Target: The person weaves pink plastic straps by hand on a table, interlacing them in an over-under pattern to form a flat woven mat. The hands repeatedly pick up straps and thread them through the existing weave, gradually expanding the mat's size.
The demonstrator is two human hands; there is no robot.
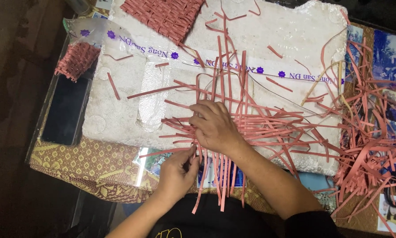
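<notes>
A white foam board [118,110] covers a glass-topped table [52,132], a gold patterned cloth [87,163] showing at its near edge, dark floor off to the left. On the board, the half-woven mat of pink strips [259,123]. Right hand [213,125] presses flat on the weave, fingers spread. Left hand [178,169] pinches one strip's end at the near edge, fingertips together. Black phone [65,110] on the left, finished pink weaving [165,15] up top, loose strips [370,145] heaped right, possibly over scissors.
</notes>
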